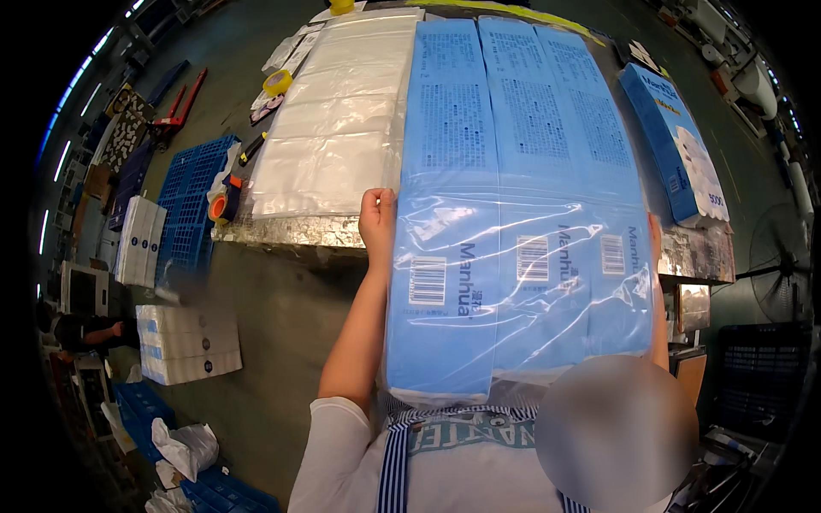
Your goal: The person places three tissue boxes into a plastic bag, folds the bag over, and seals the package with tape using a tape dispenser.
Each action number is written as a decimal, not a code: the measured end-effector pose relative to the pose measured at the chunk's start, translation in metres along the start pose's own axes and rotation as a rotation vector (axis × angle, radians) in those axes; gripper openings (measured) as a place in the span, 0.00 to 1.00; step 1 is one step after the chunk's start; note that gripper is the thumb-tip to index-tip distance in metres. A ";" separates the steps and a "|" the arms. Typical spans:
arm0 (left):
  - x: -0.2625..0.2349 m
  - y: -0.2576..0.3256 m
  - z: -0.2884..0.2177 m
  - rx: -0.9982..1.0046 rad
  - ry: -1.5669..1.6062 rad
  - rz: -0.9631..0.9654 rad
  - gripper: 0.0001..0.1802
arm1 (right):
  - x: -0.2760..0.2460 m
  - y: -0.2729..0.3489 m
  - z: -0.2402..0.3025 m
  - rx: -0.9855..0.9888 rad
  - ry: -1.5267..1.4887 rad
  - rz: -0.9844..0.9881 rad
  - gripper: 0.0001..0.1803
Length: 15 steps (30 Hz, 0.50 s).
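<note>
Several long blue tissue packs [530, 145] lie side by side in a clear plastic bag [513, 333], stretching from the far side of the table to my chest. My left hand [376, 221] is closed at the bag's left edge, thumb up, near the table's front edge. At the opposite edge, my right hand [655, 239] grips the bagged packs; most of its fingers are hidden behind them. The near part of the bundle overhangs the table's front edge. Left of it lies a flat stack of clear plastic bags [329, 128].
The worn table [291, 232] holds a tape dispenser [224, 203], a yellow tape roll [277, 82], a black-and-yellow cutter [253, 149] and a separate blue tissue pack [671, 145]. Wrapped bundles [190, 344], blue pallets [192, 184] and a red pallet jack [184, 103] stand left; a fan [780, 272] is right.
</note>
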State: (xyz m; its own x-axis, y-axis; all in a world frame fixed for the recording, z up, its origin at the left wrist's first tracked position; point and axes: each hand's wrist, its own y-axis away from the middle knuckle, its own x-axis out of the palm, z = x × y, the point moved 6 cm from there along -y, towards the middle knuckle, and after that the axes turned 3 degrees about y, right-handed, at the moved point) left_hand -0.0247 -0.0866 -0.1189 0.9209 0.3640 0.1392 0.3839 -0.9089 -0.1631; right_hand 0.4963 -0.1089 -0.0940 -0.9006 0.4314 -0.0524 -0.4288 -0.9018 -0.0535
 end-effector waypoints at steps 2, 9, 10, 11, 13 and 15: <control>-0.009 -0.028 0.004 0.057 -0.006 0.087 0.13 | 0.005 0.042 0.005 -0.004 -0.047 -0.070 0.15; -0.036 -0.085 -0.012 -0.148 0.121 0.387 0.14 | 0.059 0.194 0.027 -0.103 0.387 -0.276 0.17; -0.036 -0.086 -0.017 -0.168 0.132 0.420 0.14 | 0.064 0.206 0.030 -0.100 0.438 -0.313 0.17; -0.033 -0.084 -0.019 -0.186 0.141 0.447 0.14 | 0.062 0.215 0.033 -0.098 0.487 -0.344 0.17; -0.033 -0.074 -0.017 -0.220 0.139 0.404 0.14 | 0.054 0.214 0.036 -0.084 0.509 -0.336 0.17; -0.038 -0.063 -0.014 -0.218 0.156 0.350 0.14 | 0.043 0.202 0.035 -0.096 0.538 -0.337 0.17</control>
State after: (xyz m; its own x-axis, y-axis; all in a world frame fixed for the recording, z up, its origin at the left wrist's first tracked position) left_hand -0.0846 -0.0457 -0.1005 0.9653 0.0067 0.2609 0.0120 -0.9998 -0.0188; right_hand 0.3689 -0.2734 -0.0720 -0.5457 0.6661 -0.5084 -0.6516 -0.7188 -0.2424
